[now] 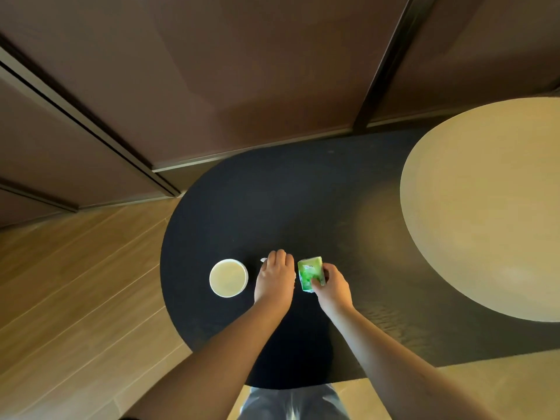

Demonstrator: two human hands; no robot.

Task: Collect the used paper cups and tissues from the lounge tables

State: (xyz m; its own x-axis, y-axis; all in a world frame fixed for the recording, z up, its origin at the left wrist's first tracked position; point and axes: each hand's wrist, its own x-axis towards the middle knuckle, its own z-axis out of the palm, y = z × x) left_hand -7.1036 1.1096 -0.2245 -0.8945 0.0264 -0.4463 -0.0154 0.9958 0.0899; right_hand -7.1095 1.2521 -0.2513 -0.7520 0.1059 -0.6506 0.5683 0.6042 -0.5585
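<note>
A white paper cup [228, 277] stands upright on the dark oval table [272, 192], seen from above, to the left of my hands. My left hand [275, 275] lies palm down over a white tissue [263, 260]; only a small corner of it shows at my fingers. Whether the fingers grip it I cannot tell. My right hand [331, 284] holds a small green tissue pack [310, 272] by its near end, just right of my left hand.
A round beige table top [485, 207] overlaps the dark table on the right. Brown wall panels [242, 71] stand behind the table. Wooden floor [75, 283] lies to the left. My grey trousers [294, 403] show below the table's near edge.
</note>
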